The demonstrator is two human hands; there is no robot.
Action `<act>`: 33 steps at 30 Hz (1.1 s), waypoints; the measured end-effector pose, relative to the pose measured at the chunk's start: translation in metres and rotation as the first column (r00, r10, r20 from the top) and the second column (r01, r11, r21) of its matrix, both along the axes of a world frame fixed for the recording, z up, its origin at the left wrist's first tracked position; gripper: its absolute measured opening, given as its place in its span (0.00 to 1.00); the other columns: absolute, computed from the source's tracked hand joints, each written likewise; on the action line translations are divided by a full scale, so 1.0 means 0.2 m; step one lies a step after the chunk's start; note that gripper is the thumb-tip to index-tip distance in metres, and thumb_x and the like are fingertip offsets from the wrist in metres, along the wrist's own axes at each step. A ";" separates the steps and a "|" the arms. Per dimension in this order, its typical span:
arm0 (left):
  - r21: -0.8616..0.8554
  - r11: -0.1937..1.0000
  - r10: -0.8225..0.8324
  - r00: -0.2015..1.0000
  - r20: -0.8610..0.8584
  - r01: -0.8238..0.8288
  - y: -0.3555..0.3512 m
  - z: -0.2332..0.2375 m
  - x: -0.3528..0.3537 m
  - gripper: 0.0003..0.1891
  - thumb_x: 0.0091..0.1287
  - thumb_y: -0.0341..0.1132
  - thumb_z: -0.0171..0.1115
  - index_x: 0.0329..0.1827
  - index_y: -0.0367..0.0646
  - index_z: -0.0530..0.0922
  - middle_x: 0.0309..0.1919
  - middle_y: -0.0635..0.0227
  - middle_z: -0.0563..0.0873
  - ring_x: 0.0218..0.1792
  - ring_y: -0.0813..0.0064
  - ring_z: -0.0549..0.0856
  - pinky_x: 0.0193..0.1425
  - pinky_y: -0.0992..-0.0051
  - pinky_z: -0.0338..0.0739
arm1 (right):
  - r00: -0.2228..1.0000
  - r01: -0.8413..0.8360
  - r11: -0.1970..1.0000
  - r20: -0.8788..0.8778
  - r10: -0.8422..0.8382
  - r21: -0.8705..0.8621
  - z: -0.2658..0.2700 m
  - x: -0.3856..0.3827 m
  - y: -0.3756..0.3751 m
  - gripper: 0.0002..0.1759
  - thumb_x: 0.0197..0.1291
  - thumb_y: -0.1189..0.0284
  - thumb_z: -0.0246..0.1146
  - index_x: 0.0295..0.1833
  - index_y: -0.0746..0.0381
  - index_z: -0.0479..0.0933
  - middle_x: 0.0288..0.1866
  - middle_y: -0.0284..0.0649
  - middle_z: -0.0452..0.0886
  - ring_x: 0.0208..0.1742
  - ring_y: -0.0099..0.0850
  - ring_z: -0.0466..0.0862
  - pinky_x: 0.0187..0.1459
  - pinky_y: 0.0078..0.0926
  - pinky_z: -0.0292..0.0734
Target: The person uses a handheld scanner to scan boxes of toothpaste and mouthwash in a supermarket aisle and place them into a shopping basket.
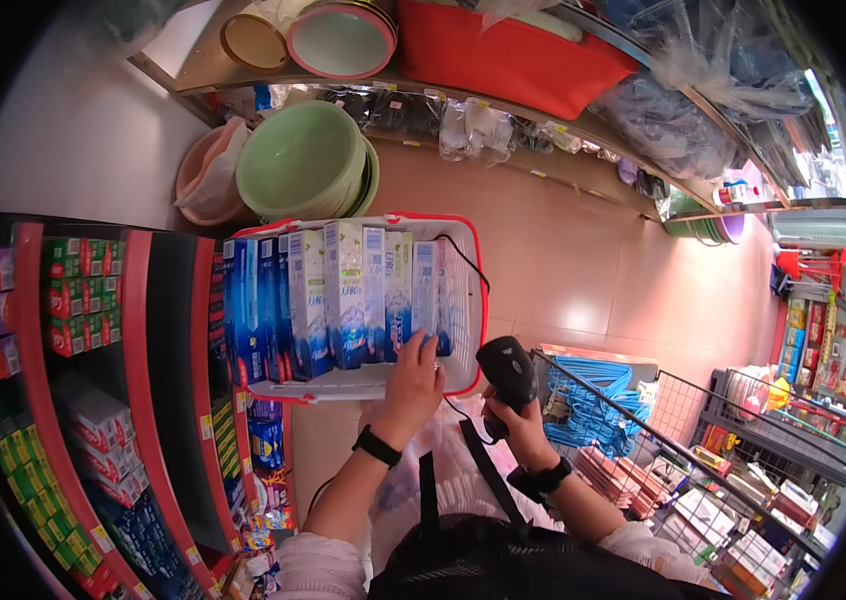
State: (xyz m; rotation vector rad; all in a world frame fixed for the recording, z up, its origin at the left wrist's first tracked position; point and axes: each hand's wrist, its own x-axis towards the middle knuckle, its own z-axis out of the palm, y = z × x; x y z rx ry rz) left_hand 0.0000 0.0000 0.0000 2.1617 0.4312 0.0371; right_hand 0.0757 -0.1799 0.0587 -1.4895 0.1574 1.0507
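A white basket with a red rim point(481, 300) holds a row of upright toothpaste boxes point(346, 290), mostly blue and white, some with green. My left hand point(417, 388) reaches over the basket's near rim, fingers stretched out at the lower end of the boxes on the right. Whether a fingertip presses on the rightmost box point(427, 285) is hard to tell. Wrapped round the handle of a black barcode scanner point(509, 370), my right hand point(526, 432) is just right of the basket. The scanner's cable point(465, 255) runs over the basket's right side.
Shelves of toothpaste boxes point(88, 295) stand on the left. Green basins point(301, 160) are behind the basket, below a shelf with a red bag point(513, 55). To my right is a wire rack point(678, 450) with blue hangers point(593, 400) and boxed goods. Tiled floor point(573, 260) lies ahead.
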 end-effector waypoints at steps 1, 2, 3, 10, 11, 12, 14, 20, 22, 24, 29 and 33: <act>0.087 0.996 0.032 0.998 -0.051 -0.027 -0.03 0.04 0.02 0.33 0.55 0.30 0.63 0.64 0.36 0.60 0.63 0.49 0.63 0.62 0.45 0.65 0.66 0.57 0.62 | 1.000 0.013 0.999 -0.019 -0.012 0.032 0.04 -0.03 -0.03 0.10 0.58 0.78 0.59 0.46 0.65 0.74 0.36 0.33 0.78 0.35 0.21 0.78 0.36 0.19 0.73; 0.176 0.983 0.069 0.992 -0.101 -0.050 -0.06 0.07 0.02 0.32 0.55 0.28 0.61 0.62 0.31 0.60 0.61 0.44 0.63 0.61 0.45 0.66 0.65 0.57 0.63 | 0.999 0.025 0.998 -0.040 -0.022 0.065 0.07 -0.05 -0.05 0.11 0.58 0.77 0.60 0.47 0.64 0.75 0.36 0.32 0.79 0.35 0.19 0.78 0.38 0.18 0.73; 0.187 0.980 0.074 0.996 -0.050 -0.063 -0.02 -0.12 0.23 0.32 0.55 0.28 0.61 0.62 0.31 0.60 0.61 0.44 0.63 0.61 0.45 0.66 0.65 0.57 0.63 | 1.000 0.017 0.997 0.010 -0.018 0.080 -0.12 0.11 -0.01 0.11 0.58 0.77 0.60 0.47 0.64 0.75 0.36 0.32 0.79 0.35 0.19 0.78 0.38 0.18 0.73; 0.234 0.942 0.288 0.937 -0.200 -0.240 -0.15 -0.09 0.32 0.36 0.51 0.31 0.63 0.62 0.23 0.58 0.61 0.32 0.58 0.63 0.36 0.61 0.66 0.52 0.60 | 0.998 -0.010 1.000 -0.068 0.010 0.014 -0.18 0.09 -0.09 0.11 0.58 0.78 0.62 0.47 0.64 0.75 0.37 0.33 0.79 0.36 0.21 0.78 0.38 0.19 0.73; 0.267 0.940 0.258 0.955 -0.146 -0.213 -0.16 -0.10 0.33 0.38 0.50 0.31 0.64 0.62 0.23 0.58 0.63 0.29 0.55 0.64 0.34 0.59 0.67 0.50 0.58 | 0.997 -0.011 1.000 -0.070 0.012 0.013 -0.20 0.11 -0.09 0.11 0.58 0.78 0.62 0.47 0.64 0.75 0.37 0.33 0.79 0.36 0.21 0.78 0.38 0.19 0.73; 0.268 0.940 0.257 0.954 -0.156 -0.210 -0.17 -0.13 0.33 0.38 0.50 0.31 0.64 0.62 0.23 0.58 0.63 0.29 0.55 0.64 0.34 0.59 0.67 0.50 0.58 | 0.999 -0.032 0.999 -0.027 0.032 0.022 -0.19 0.11 -0.08 0.12 0.57 0.79 0.60 0.47 0.64 0.73 0.36 0.34 0.78 0.35 0.22 0.78 0.37 0.20 0.73; 0.324 0.938 0.183 0.968 -0.173 -0.120 -0.17 -0.19 0.32 0.35 0.53 0.30 0.60 0.63 0.23 0.58 0.66 0.30 0.51 0.67 0.31 0.53 0.68 0.46 0.54 | 0.999 -0.042 0.999 0.011 0.041 0.034 -0.19 0.11 -0.04 0.13 0.55 0.80 0.57 0.48 0.64 0.71 0.36 0.36 0.77 0.34 0.24 0.78 0.36 0.22 0.72; 0.287 0.951 0.173 0.966 -0.192 -0.113 -0.18 -0.18 0.33 0.33 0.52 0.28 0.58 0.65 0.33 0.62 0.70 0.43 0.54 0.70 0.42 0.54 0.69 0.46 0.52 | 0.984 0.170 0.972 -0.086 -0.158 0.160 -0.15 0.18 0.06 0.21 0.48 0.70 0.60 0.49 0.64 0.69 0.33 0.40 0.76 0.30 0.28 0.77 0.35 0.23 0.71; 0.302 0.951 0.123 0.971 -0.204 -0.057 -0.18 -0.20 0.32 0.33 0.54 0.27 0.55 0.67 0.36 0.62 0.70 0.47 0.55 0.70 0.44 0.54 0.69 0.46 0.52 | 0.981 0.189 0.965 -0.083 -0.176 0.184 -0.16 0.20 0.06 0.21 0.48 0.70 0.60 0.49 0.64 0.69 0.33 0.40 0.76 0.30 0.28 0.77 0.35 0.23 0.72; 0.258 0.965 0.095 0.973 -0.209 -0.039 -0.18 -0.23 0.31 0.29 0.61 0.25 0.46 0.69 0.40 0.61 0.72 0.59 0.54 0.71 0.44 0.54 0.70 0.48 0.51 | 0.972 0.230 0.952 -0.090 -0.216 0.203 -0.18 0.20 0.07 0.21 0.47 0.70 0.61 0.49 0.66 0.69 0.32 0.41 0.76 0.30 0.28 0.77 0.34 0.23 0.72; 0.163 0.977 0.161 0.978 -0.134 -0.139 -0.19 -0.26 0.32 0.32 0.60 0.24 0.50 0.71 0.38 0.56 0.70 0.45 0.53 0.69 0.41 0.55 0.70 0.52 0.54 | 0.953 0.302 0.935 -0.087 -0.290 0.184 -0.24 0.19 0.07 0.22 0.48 0.70 0.61 0.49 0.66 0.68 0.33 0.41 0.76 0.30 0.29 0.77 0.34 0.25 0.73; -0.063 0.911 0.401 0.911 -0.092 -0.407 -0.24 -0.29 0.31 0.41 0.56 0.20 0.58 0.73 0.38 0.48 0.66 0.37 0.57 0.66 0.39 0.59 0.69 0.58 0.57 | 0.954 0.298 0.936 -0.091 -0.286 0.187 -0.25 0.16 0.08 0.23 0.48 0.68 0.63 0.50 0.65 0.68 0.33 0.41 0.75 0.30 0.30 0.77 0.35 0.26 0.73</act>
